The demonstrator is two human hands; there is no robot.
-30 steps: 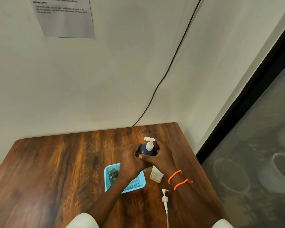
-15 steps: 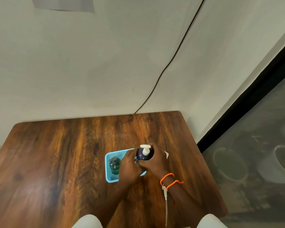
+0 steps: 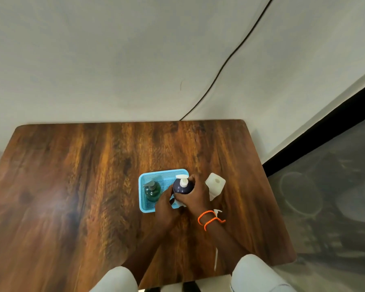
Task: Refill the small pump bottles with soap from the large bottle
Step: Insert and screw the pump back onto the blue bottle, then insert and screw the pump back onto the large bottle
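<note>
**Dark pump bottle gripped over tray**

The dark pump bottle (image 3: 183, 187) (white pump) is clasped by the right hand (image 3: 195, 197) and left hand (image 3: 165, 202), at the blue tray (image 3: 142, 192)'s 3 o'clock side; the green bottle (image 3: 152, 191) is stood at 9.

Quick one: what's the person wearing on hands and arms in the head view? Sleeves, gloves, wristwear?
No gloves; both hands are bare. The right hand has two bright orange corded bands on its wrist, one with a loose end sticking out. The left hand wears nothing on hand or wrist. Forearms are bare; pale whitish sleeves start near the bottom edge.
</note>
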